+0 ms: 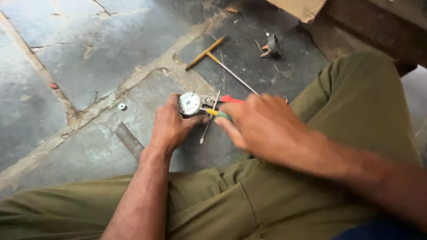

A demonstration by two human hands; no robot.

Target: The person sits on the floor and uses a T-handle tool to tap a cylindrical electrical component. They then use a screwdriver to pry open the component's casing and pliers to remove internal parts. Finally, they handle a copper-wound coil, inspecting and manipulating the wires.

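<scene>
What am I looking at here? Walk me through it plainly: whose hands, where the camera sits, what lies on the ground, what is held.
The one picture comes from a camera worn on a person's head, looking down at their own two bare hands and olive-green trousers. They sit on a cracked stone floor. The left hand grips a small round metal part with a pale face. The right hand is closed on a screwdriver with a yellow and green handle, its tip against that part. A red tool tip shows behind it; what it belongs to is hidden. On the floor lie a T-shaped wrench, a small dark round part, a washer, a flat metal strip and a thin rod.
</scene>
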